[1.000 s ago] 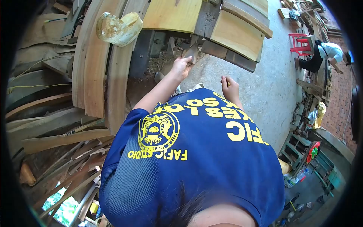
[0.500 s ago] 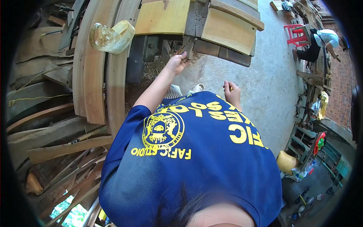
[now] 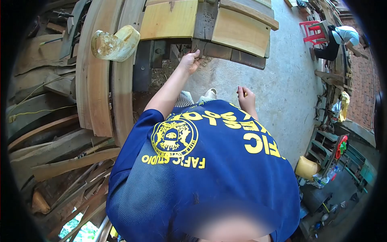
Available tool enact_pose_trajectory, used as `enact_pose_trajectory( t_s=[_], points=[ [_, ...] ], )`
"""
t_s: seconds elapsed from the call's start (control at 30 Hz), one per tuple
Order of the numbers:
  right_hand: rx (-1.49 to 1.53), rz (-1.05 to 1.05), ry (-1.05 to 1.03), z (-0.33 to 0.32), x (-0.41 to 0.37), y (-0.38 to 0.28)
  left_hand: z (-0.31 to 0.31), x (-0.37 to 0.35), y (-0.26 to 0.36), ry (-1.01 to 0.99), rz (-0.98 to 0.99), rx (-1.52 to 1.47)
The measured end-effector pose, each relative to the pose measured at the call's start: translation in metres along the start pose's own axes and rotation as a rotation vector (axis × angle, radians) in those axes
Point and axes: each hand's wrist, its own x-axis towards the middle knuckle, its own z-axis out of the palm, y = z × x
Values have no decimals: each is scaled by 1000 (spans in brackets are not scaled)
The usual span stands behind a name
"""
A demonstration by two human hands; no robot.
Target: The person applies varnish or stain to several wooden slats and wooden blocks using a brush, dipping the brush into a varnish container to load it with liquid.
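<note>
My left hand is stretched forward to the front edge of the workbench. Its fingers are closed and its thumb points up, close to a dark wooden piece under the edge. What the fingers grip is hidden. Two pale boards, a yellowish board and a tan board, lie on the bench on either side of a dark beam. My right hand hangs in front of my body, above the concrete floor, curled around a small yellow thing of which only a bit shows.
At left, a cut-open, whitish plastic container sits on long planks. Scrap wood piles up beyond them. Across the floor, a person bends near a red stool. A yellow container stands at lower right.
The view has shifted slightly. A thin brown stick-like thing seen above my left hand before is now hard to make out. My right hand stays curled in nearly the same place.
</note>
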Motion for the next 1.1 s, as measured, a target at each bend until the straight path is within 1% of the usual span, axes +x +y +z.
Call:
enact_pose_trajectory(
  t_s=[0.07,0.13,0.27,0.33,0.37,0.4,0.47,0.53,0.6,0.7,0.77,0.8,0.87,0.9,0.93,0.97,1.0,1.07,1.1],
  points=[
    [8,30,-10,-1,-2,0,-5,2,-1,-20,17,16],
    [13,42,0,-2,-4,0,-9,3,1,-95,-30,9],
    [45,59,3,1,-1,6,-3,3,18,-43,-115,-26],
    [39,58,-5,6,1,7,2,6,27,-87,-128,106],
    [31,53,-8,10,3,6,6,7,28,-46,-113,186],
    [35,57,-10,15,8,6,6,7,31,-42,-115,190],
    [38,96,-131,29,24,1,6,13,35,-4,-146,286],
    [85,30,-217,51,46,-10,5,19,36,-23,-156,279],
    [256,-12,-272,84,68,-22,4,25,38,-43,-158,267],
    [303,12,-281,126,90,-38,4,31,37,-73,-178,262],
    [402,184,-287,139,95,-55,6,31,36,-60,-155,337],
    [399,186,-294,142,93,-60,6,30,34,-54,-156,331],
    [624,276,-190,146,86,-71,7,25,32,-37,-120,264],
    [736,306,-158,154,86,-66,2,24,28,-33,-122,263],
    [738,305,-158,157,84,-68,-10,29,21,-99,-81,177],
    [812,334,-114,160,83,-71,-14,32,20,-168,-37,91],
    [887,363,-69,162,82,-74,-19,33,19,-171,-33,96],
    [918,344,-51,167,81,-74,-25,15,16,-210,9,149],
    [923,313,-7,171,80,-73,-25,3,12,-177,18,227]
  ],
)
